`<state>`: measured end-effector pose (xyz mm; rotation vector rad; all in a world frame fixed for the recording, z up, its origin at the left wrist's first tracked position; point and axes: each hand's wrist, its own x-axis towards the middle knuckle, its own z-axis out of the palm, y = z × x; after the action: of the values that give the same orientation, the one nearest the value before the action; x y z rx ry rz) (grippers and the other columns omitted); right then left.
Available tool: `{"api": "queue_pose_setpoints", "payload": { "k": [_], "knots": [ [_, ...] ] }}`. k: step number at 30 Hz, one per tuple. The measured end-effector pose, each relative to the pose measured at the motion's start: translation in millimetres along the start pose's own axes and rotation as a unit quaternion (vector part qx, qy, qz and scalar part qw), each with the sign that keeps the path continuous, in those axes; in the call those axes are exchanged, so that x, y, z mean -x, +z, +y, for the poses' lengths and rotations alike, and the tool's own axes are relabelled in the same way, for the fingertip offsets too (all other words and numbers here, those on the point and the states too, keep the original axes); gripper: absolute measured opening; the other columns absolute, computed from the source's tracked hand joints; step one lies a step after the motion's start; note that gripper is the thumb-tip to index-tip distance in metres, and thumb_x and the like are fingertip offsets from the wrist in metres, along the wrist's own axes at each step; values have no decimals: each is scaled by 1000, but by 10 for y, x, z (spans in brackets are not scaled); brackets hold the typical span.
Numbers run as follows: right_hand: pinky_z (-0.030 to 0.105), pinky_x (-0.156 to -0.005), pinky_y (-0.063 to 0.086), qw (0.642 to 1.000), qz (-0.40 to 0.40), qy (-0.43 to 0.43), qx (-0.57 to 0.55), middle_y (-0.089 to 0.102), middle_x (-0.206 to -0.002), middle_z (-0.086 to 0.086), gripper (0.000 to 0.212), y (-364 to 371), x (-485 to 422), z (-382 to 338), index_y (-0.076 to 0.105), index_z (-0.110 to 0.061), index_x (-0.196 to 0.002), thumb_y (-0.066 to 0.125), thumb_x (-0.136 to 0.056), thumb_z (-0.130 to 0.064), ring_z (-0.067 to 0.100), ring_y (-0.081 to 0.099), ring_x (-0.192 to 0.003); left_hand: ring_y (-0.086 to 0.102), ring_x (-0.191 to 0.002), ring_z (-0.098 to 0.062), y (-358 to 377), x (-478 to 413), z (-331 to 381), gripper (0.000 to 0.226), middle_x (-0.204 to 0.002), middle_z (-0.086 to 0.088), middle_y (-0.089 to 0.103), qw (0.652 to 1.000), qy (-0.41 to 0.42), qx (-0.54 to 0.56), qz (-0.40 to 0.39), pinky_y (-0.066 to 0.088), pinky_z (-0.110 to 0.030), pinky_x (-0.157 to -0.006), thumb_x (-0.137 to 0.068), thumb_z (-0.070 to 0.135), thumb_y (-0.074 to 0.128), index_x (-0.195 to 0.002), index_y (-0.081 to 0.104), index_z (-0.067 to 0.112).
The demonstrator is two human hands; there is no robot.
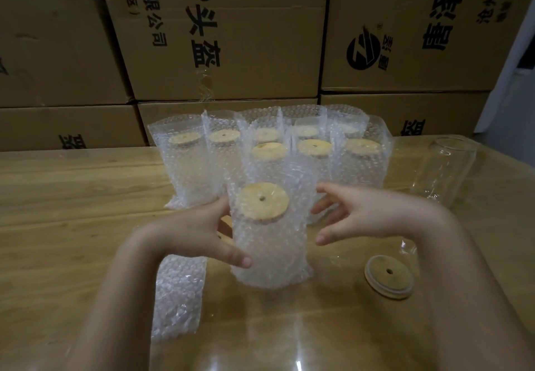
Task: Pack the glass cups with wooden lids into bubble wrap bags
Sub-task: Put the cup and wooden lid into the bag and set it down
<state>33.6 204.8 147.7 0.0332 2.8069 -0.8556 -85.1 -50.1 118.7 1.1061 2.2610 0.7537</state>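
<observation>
Glass cup with a round wooden lid [269,240], sheathed in a clear bubble wrap bag, is gripped by the left hand [197,231], thumb across its front, tilted over the pale wooden table [72,197]. The right hand [362,217] is spread just beside it, holding nothing. Behind stand more bagged cups [315,147]; a flat empty bubble bag [178,295], a loose wooden lid [388,276] and a bare glass cup [445,168] lie around.

head cam | faces forward and down | close above table [72,197] | cartons [260,61] at back
</observation>
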Motion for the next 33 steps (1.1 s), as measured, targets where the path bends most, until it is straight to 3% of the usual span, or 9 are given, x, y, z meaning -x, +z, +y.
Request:
{"api": "queue_pose_setpoints", "payload": {
  "k": [4,7,12,15,18,20,25,29,33],
  "knots": [
    [38,-99,46,998,32,-50,-31,50,-133,-16,83,141,-144,-73,36,-40,-137,75,-67,-59,6,55,-114,56,-114,1,68,-111,6,90,-122,30,57,999,34,9,42,48,-20,-94,-52,66,80,-130,39,49],
    [31,-87,55,986,39,-99,-125,63,-114,-22,57,203,-189,-116,50,-47,-122,76,-71,-49,-3,62,-98,53,-116,8,104,-126,61,88,-123,35,55,994,80,58,52,45,-9,-86,-57,56,84,-129,32,58],
    [35,-83,57,969,53,-152,-186,70,-104,-14,37,230,-241,-125,64,-35,-111,78,-76,-32,9,68,-94,55,-119,-3,131,-157,33,90,-124,19,60,986,107,104,79,45,-26,-100,-57,43,88,-132,37,47],
    [25,-73,57,962,84,-168,-200,70,-96,-19,31,250,-274,-117,65,-34,-104,75,-75,-40,8,68,-86,59,-115,-4,102,-100,-20,85,-120,19,63,980,105,147,85,48,-18,-92,-56,36,88,-125,41,52],
    [23,-68,56,951,115,-170,-231,71,-91,-10,59,332,-359,-122,63,-13,-102,65,-67,-60,9,68,-79,62,-114,-12,37,-6,-145,102,-121,9,67,971,86,205,91,51,-24,-93,-48,34,92,-135,40,25],
    [17,-61,53,925,137,-172,-310,71,-80,-13,47,446,-469,-136,61,-14,-91,60,-72,-57,6,67,-69,67,-108,-16,-47,107,-230,107,-115,4,70,964,77,234,101,54,-21,-84,-41,42,96,-131,45,16],
    [19,-54,42,896,235,-124,-357,61,-56,-9,29,1121,-843,-59,53,-20,-70,55,-94,-35,5,54,-49,68,-104,-27,-289,382,-433,116,-112,-11,71,916,90,301,249,57,-30,-80,-31,40,98,-131,48,9],
    [28,-47,40,914,196,-92,-343,58,-54,-3,30,1475,-950,62,54,-21,-67,53,-97,-24,12,52,-45,68,-105,-20,-415,390,-424,125,-116,-2,69,891,57,276,357,53,-35,-84,-26,52,96,-136,46,17],
    [18,-41,37,897,197,-75,-389,56,-49,-7,29,1428,-972,81,54,-16,-68,53,-97,-22,5,50,-40,60,-106,-14,-272,128,-319,114,-121,6,57,859,-19,227,459,49,-33,-88,-36,50,92,-132,37,27]
  ]
}}
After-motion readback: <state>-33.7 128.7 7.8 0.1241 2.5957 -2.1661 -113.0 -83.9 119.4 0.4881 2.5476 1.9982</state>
